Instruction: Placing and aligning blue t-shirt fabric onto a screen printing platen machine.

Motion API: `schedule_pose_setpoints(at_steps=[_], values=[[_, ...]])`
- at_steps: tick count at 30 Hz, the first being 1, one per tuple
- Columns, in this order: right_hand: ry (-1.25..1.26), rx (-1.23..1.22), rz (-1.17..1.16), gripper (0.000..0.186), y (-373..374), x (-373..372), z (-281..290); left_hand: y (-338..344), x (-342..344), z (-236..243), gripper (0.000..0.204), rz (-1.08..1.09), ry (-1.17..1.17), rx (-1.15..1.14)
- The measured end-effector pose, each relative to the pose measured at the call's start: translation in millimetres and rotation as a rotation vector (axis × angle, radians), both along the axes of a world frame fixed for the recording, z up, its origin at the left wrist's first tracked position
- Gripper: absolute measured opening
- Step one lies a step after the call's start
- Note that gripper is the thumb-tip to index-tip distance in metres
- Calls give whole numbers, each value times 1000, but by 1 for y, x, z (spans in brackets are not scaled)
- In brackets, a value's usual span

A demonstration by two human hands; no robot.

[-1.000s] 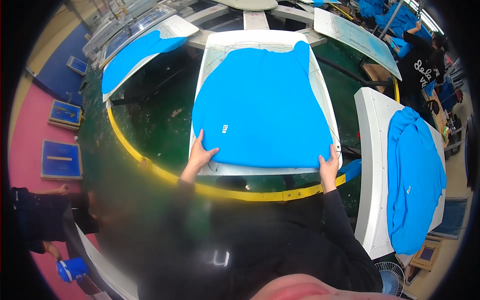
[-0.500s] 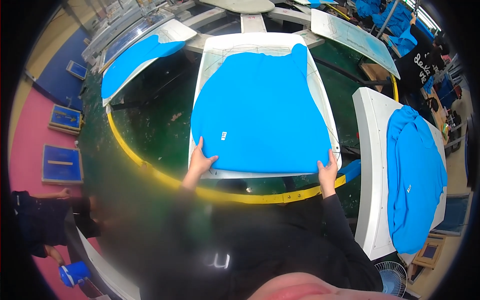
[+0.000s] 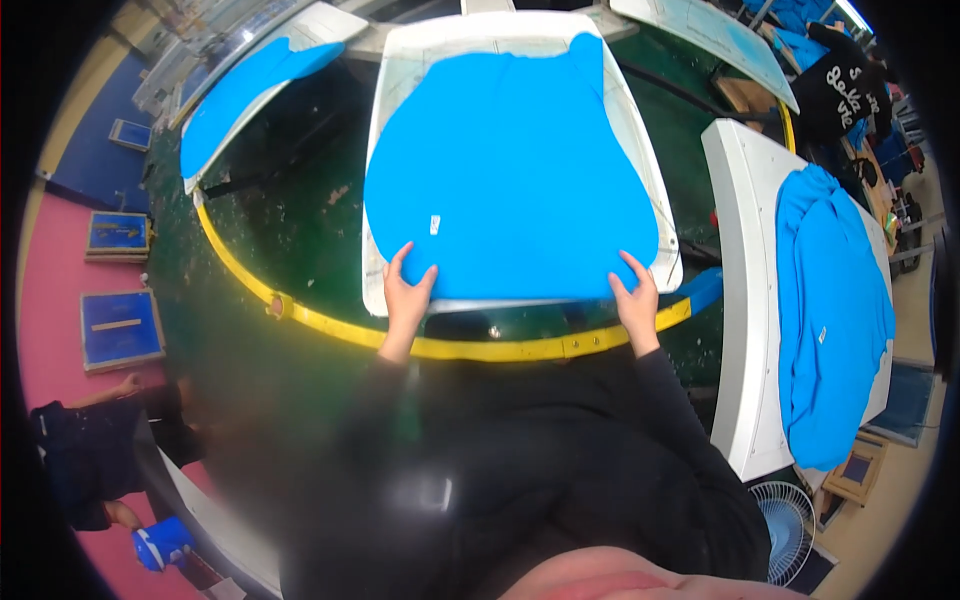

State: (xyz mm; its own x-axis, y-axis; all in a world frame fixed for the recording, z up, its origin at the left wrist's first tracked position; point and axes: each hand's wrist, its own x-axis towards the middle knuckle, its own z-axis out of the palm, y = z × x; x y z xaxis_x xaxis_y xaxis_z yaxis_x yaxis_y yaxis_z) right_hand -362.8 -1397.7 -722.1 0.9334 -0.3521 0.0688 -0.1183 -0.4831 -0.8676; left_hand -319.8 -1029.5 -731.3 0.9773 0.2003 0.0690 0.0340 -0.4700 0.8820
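A bright blue fabric piece (image 3: 510, 170) with a small white label (image 3: 435, 225) lies spread over a white, round-cornered board (image 3: 490, 28) in front of me. Its near edge runs almost straight along the board's front. At the left end of that edge is my left hand (image 3: 404, 305), thumb and forefinger spread apart over the cloth. My right hand (image 3: 638, 308) is at the right end of the edge, its fingers likewise apart and touching or just above the fabric. Neither hand shows cloth pinched in it.
A curved yellow rail (image 3: 500, 348) passes below my forearms. To the right, another white board (image 3: 735, 300) bears a crumpled blue garment (image 3: 830, 310); a fan (image 3: 783, 530) stands below it. Blue cloth (image 3: 250, 90) covers a far-left board. Another person holds a blue bucket (image 3: 163, 543) at lower left.
Both hands have shifted inward along the cloth's near edge, and their fingers are spread wider. The whole view has moved so that the boards sit higher in it.
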Motion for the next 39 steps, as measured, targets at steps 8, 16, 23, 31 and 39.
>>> schedule_pose_setpoints(at_steps=[8, 16, 23, 31, 39], values=[[43, 444, 41, 51, 0, -9, 12, -9, -22, 36, 88, -30, 233, -375], [97, 229, 77, 47, 4, -21, 5, -15, -34, 34, 89, -64, 116, 32], [-18, -228, 128, 25, -11, -37, 18, -10, 26, 67, 77, -115, -200, 826], [27, -172, 336, 21, 20, -36, 41, -68, 211, 11, 75, -640, -169, 695], [246, -140, 183, 25, 1, -66, 64, 41, 282, 2, 74, 18, -66, 787]])
